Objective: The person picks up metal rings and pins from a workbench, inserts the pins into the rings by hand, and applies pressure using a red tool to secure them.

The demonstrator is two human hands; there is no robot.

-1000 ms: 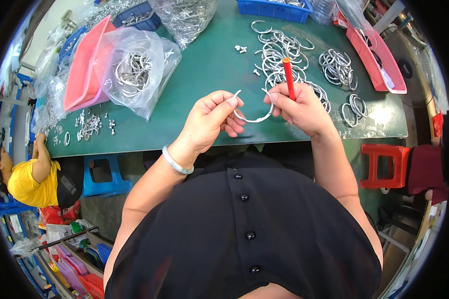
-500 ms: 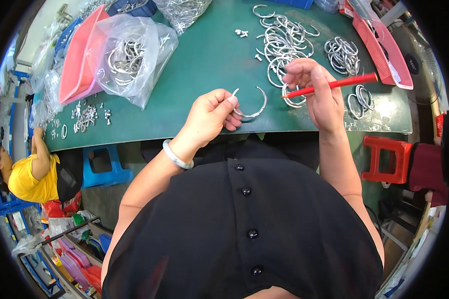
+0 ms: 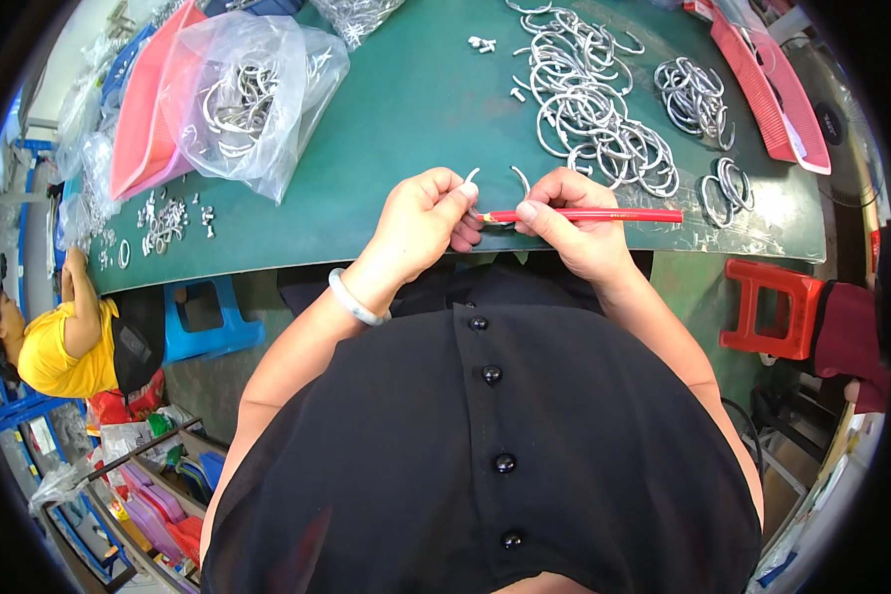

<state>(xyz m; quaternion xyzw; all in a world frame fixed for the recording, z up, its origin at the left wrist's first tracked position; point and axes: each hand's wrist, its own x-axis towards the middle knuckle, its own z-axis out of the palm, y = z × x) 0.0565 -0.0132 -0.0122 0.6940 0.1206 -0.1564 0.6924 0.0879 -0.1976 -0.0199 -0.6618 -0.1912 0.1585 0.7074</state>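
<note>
Near the front edge of the green table, my left hand [image 3: 414, 218] pinches a C-shaped silver metal ring [image 3: 519, 179] between thumb and fingers. Its two free ends point away from me; my fingers and the pencil cover much of its lower curve. My right hand [image 3: 576, 226] closes round a red pencil [image 3: 639, 215], which lies almost level. The pencil's sharpened tip is beside my left fingertips, at the ring's lower part; whether it touches the metal I cannot tell. Just beyond my right hand lies a big pile of similar silver rings [image 3: 584, 84].
Smaller ring groups lie right [image 3: 693, 96] and near right [image 3: 728, 191]. At left stand a pink basket [image 3: 144, 119] and a clear bag of rings [image 3: 297, 129], with small metal parts [image 3: 163, 226] nearby. Another person [image 3: 64, 342] sits far left; a red stool [image 3: 772, 309] is at right.
My right hand has come down and left with the pencil, bringing its tip to the ring. The near end of the ring pile now shows. My left hand keeps hold of the ring.
</note>
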